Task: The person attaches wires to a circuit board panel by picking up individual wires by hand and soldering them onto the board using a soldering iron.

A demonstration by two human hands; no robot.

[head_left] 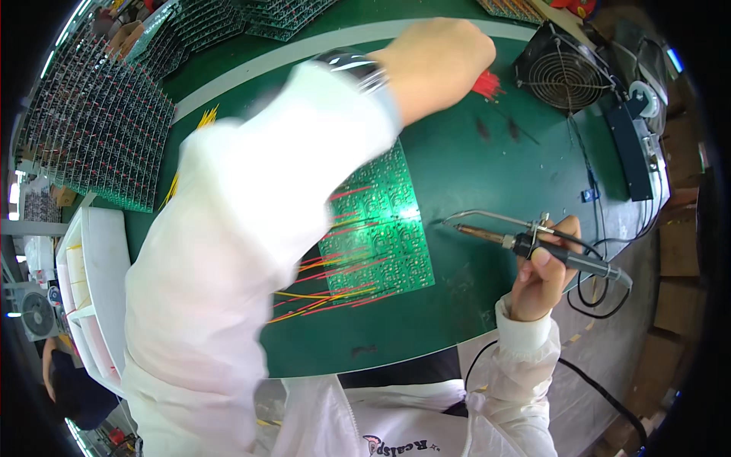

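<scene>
My right hand is closed around a soldering iron with a thin curved feed tube clamped along it. Its tip points left, toward the green circuit board panel, and is apart from it. Red, yellow and black wires stick out from the panel's left side. My left arm reaches across the panel, covering its upper left part. At the far side my left hand is over a bunch of red wires. Its fingers are hidden beneath the hand, so any grip on the wires cannot be seen.
A black fan with a wire guard stands at the far right, beside a dark box with a solder spool. Stacked circuit boards rise at the left, above a white divided tray. Yellow wires lie behind my left sleeve.
</scene>
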